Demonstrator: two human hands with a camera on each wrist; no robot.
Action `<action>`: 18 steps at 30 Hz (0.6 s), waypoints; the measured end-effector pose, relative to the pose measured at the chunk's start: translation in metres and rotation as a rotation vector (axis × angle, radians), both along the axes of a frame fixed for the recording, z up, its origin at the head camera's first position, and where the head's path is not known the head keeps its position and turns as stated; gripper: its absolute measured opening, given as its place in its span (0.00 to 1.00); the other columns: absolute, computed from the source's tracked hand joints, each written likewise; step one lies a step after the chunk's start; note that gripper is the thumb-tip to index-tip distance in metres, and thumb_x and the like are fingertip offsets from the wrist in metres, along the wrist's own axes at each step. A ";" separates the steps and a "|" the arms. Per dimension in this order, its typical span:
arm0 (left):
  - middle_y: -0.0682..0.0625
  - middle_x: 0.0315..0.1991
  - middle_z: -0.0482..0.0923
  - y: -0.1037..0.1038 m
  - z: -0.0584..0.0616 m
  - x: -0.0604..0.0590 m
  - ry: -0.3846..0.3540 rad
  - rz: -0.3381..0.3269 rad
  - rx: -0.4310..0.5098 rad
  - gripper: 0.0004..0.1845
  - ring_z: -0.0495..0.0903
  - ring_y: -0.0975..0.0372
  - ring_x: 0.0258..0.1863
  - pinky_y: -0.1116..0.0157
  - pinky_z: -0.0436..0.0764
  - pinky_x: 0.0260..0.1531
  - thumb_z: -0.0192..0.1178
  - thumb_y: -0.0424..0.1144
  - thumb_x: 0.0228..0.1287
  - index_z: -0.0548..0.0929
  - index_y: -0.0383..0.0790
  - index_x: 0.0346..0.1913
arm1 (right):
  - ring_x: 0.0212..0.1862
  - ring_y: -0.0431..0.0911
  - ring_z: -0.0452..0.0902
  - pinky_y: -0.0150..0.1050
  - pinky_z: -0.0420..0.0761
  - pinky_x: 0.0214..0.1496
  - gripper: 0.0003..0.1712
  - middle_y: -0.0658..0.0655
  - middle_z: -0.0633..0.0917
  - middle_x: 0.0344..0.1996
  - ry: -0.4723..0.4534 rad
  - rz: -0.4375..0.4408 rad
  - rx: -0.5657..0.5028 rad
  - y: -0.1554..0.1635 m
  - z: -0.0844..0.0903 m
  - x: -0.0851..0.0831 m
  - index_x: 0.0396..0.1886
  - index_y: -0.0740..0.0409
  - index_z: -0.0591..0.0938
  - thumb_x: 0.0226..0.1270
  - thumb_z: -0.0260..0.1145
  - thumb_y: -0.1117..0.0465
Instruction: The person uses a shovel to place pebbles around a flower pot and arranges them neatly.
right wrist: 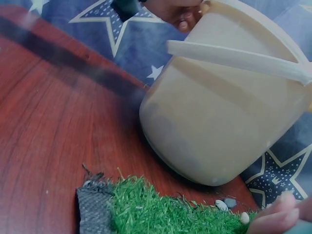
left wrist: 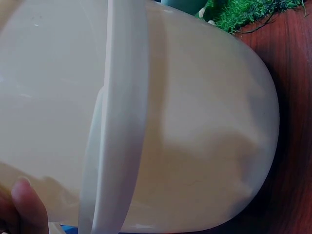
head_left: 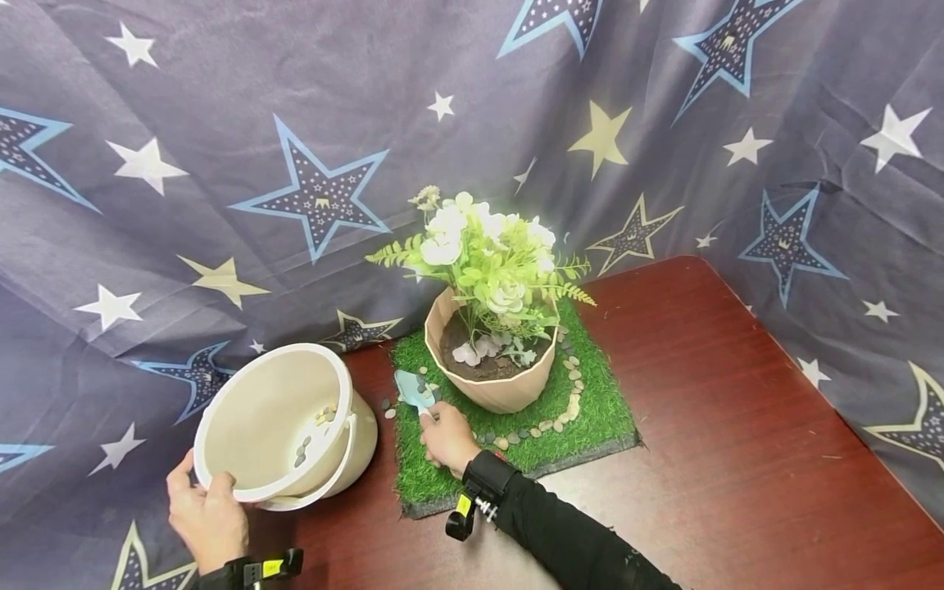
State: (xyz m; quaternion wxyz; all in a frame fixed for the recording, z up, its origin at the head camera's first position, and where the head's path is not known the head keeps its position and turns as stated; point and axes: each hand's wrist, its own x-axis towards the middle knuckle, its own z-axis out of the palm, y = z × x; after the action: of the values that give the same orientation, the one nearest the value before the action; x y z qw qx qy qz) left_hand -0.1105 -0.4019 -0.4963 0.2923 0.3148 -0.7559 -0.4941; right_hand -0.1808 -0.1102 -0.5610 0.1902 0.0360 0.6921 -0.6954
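Observation:
My left hand (head_left: 210,520) grips the rim of a cream bucket (head_left: 365,447), thumb over the edge. Several small pebbles (head_left: 302,451) lie inside the bucket. In my right hand (head_left: 448,442) is the handle of a small light-blue trowel (head_left: 408,388), held above the left side of a green turf mat (head_left: 431,483). Pebbles show at the trowel's blade; whether all of them rest on it I cannot tell. The right wrist view shows right-hand fingertips (right wrist: 275,217) at the lower right corner, and the bucket's outer wall with its handle (right wrist: 239,57).
A pale pink pot (head_left: 501,393) with soil, white flowers (head_left: 446,233) and green leaves stands on the mat. A curved row of pebbles (head_left: 546,425) runs around its front and right. Two loose pebbles (head_left: 390,413) lie between bucket and mat. Star-patterned cloth (head_left: 413,74) hangs behind the reddish-brown table (head_left: 737,426).

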 end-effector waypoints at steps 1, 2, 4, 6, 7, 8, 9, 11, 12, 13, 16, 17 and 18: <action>0.73 0.13 0.75 0.000 0.000 0.000 -0.015 0.006 -0.026 0.34 0.73 0.75 0.09 0.76 0.71 0.11 0.52 0.26 0.59 0.73 0.38 0.72 | 0.11 0.39 0.66 0.32 0.68 0.13 0.15 0.57 0.82 0.25 -0.005 0.000 -0.008 0.001 0.000 0.000 0.56 0.69 0.77 0.82 0.53 0.62; 0.74 0.13 0.74 0.000 0.000 0.000 -0.025 0.009 -0.043 0.34 0.73 0.76 0.09 0.77 0.71 0.13 0.52 0.27 0.59 0.73 0.38 0.72 | 0.12 0.39 0.66 0.33 0.68 0.14 0.15 0.57 0.82 0.26 -0.015 0.000 -0.022 0.002 0.001 0.000 0.56 0.69 0.77 0.82 0.53 0.62; 0.75 0.13 0.73 0.000 0.000 0.000 -0.044 0.015 -0.069 0.34 0.72 0.77 0.10 0.78 0.69 0.15 0.52 0.27 0.59 0.73 0.38 0.72 | 0.12 0.39 0.65 0.33 0.69 0.15 0.17 0.59 0.81 0.27 -0.034 0.007 -0.045 0.003 0.002 -0.001 0.58 0.71 0.76 0.83 0.51 0.62; 0.75 0.13 0.72 -0.001 0.000 0.001 -0.054 0.016 -0.079 0.34 0.72 0.77 0.11 0.78 0.69 0.16 0.52 0.28 0.60 0.73 0.38 0.73 | 0.13 0.39 0.65 0.33 0.69 0.16 0.19 0.59 0.81 0.28 -0.049 0.017 -0.060 0.004 0.002 -0.002 0.60 0.72 0.75 0.83 0.50 0.61; 0.75 0.13 0.73 -0.002 0.000 0.001 -0.052 0.014 -0.068 0.34 0.72 0.77 0.11 0.78 0.69 0.16 0.52 0.27 0.60 0.73 0.38 0.73 | 0.13 0.39 0.65 0.33 0.69 0.16 0.19 0.59 0.81 0.29 -0.056 0.019 -0.064 0.005 0.003 -0.003 0.60 0.72 0.74 0.83 0.50 0.61; 0.74 0.13 0.73 -0.002 0.000 0.001 -0.050 0.011 -0.058 0.34 0.72 0.76 0.11 0.78 0.69 0.15 0.52 0.27 0.60 0.72 0.39 0.73 | 0.13 0.39 0.65 0.33 0.69 0.16 0.19 0.59 0.81 0.29 -0.064 0.022 -0.068 0.005 0.003 -0.003 0.61 0.72 0.74 0.83 0.50 0.60; 0.73 0.14 0.74 -0.002 0.000 0.001 -0.046 0.009 -0.046 0.34 0.73 0.76 0.10 0.77 0.70 0.15 0.52 0.27 0.60 0.72 0.39 0.73 | 0.13 0.39 0.65 0.33 0.69 0.16 0.19 0.59 0.81 0.29 -0.066 0.022 -0.068 0.004 0.003 -0.004 0.61 0.72 0.74 0.83 0.50 0.60; 0.72 0.14 0.74 -0.002 0.000 0.002 -0.037 0.003 -0.026 0.34 0.73 0.75 0.10 0.77 0.71 0.13 0.51 0.27 0.60 0.72 0.39 0.73 | 0.13 0.39 0.66 0.32 0.69 0.15 0.20 0.57 0.80 0.28 -0.070 0.019 -0.073 0.003 0.003 -0.005 0.60 0.73 0.74 0.83 0.50 0.60; 0.71 0.14 0.75 -0.002 0.000 0.002 -0.031 0.000 -0.015 0.34 0.73 0.74 0.09 0.76 0.71 0.13 0.51 0.27 0.60 0.72 0.39 0.73 | 0.14 0.39 0.66 0.31 0.68 0.15 0.19 0.56 0.80 0.27 -0.073 0.015 -0.077 0.003 0.003 -0.005 0.60 0.73 0.74 0.83 0.50 0.60; 0.70 0.14 0.75 -0.002 0.000 0.002 -0.027 -0.001 -0.009 0.34 0.73 0.74 0.09 0.76 0.71 0.12 0.51 0.27 0.60 0.72 0.39 0.73 | 0.14 0.39 0.66 0.31 0.68 0.14 0.19 0.55 0.79 0.27 -0.076 0.012 -0.083 0.002 0.004 -0.005 0.59 0.73 0.74 0.83 0.50 0.61; 0.71 0.13 0.74 -0.002 0.000 0.001 -0.029 0.000 -0.020 0.34 0.73 0.74 0.09 0.76 0.71 0.12 0.51 0.27 0.60 0.72 0.39 0.73 | 0.14 0.39 0.66 0.29 0.67 0.13 0.19 0.53 0.76 0.25 -0.093 -0.006 -0.119 0.002 0.007 -0.006 0.58 0.74 0.74 0.83 0.50 0.61; 0.71 0.13 0.74 -0.002 0.000 0.001 -0.028 0.000 -0.021 0.34 0.73 0.74 0.09 0.76 0.71 0.12 0.52 0.27 0.60 0.72 0.39 0.73 | 0.14 0.39 0.66 0.29 0.67 0.13 0.19 0.53 0.76 0.25 -0.099 -0.011 -0.130 0.001 0.008 -0.006 0.58 0.75 0.74 0.83 0.50 0.61; 0.72 0.13 0.74 -0.002 -0.001 0.001 -0.030 0.002 -0.027 0.34 0.73 0.74 0.09 0.76 0.71 0.13 0.52 0.27 0.60 0.72 0.38 0.73 | 0.15 0.38 0.66 0.28 0.67 0.13 0.19 0.53 0.76 0.25 -0.105 -0.016 -0.142 0.001 0.008 -0.006 0.57 0.75 0.74 0.83 0.50 0.62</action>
State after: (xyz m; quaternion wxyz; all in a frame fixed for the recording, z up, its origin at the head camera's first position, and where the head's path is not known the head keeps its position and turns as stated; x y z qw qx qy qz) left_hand -0.1095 -0.4044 -0.4972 0.2859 0.3191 -0.7663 -0.4788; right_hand -0.1870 -0.1091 -0.5525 0.2228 0.0643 0.6298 -0.7414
